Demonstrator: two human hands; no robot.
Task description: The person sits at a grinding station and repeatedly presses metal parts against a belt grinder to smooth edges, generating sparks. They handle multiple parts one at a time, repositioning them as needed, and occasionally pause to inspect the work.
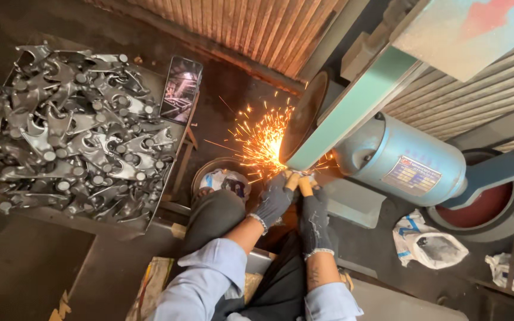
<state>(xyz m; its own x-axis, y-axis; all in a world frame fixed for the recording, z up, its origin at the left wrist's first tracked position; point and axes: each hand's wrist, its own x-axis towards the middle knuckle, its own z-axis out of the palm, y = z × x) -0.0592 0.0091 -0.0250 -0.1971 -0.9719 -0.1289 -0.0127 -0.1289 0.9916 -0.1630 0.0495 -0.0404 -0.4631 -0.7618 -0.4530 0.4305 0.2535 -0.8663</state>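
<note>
Workpiece (mostly hidden) pinched between left hand and right hand.

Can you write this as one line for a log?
left hand: gloved, at belt | right hand: gloved, at belt | sanding belt: sparking | metal parts: piled left

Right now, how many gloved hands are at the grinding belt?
2: the left hand and the right hand, side by side below the belt where sparks fly. What they hold is hidden.
</note>
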